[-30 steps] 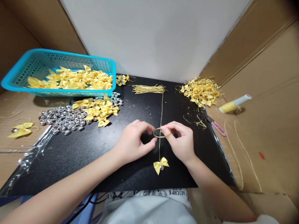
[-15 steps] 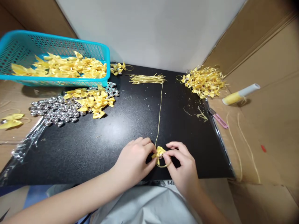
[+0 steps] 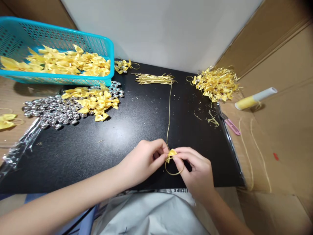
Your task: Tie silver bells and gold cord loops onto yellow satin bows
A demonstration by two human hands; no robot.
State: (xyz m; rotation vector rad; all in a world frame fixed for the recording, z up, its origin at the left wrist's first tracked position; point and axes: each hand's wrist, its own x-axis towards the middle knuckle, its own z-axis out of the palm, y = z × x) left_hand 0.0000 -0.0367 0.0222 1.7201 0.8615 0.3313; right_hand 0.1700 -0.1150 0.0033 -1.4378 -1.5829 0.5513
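Near the front of the black tabletop (image 3: 137, 124), a small yellow ribbon bow (image 3: 172, 152) is held between both my hands. My right hand (image 3: 195, 168) pinches the bow from the right. A round loop of gold cord (image 3: 174, 174) hangs below it, close to my right thumb. On the bow's left side, my left hand (image 3: 149, 160) is closed in a pinch at its edge, where the gold cord meets it. One strand of gold cord (image 3: 169, 114) runs from there up to a bundle of cut gold cords (image 3: 154, 79). My fingers hide part of the bow.
A turquoise basket (image 3: 73, 78) of yellow bows stands at the back left. Silver beads (image 3: 56, 112) and loose bows (image 3: 97, 102) lie before it. At the right are looped bows (image 3: 217, 83), cord scraps (image 3: 212, 120), a pink-handled cutter (image 3: 232, 126) and a tube (image 3: 255, 98).
My hands and the bow have shifted slightly right. The cord loop hangs wider and more open below the bow, and my right fingers cover more of it. The camera view has moved slightly.
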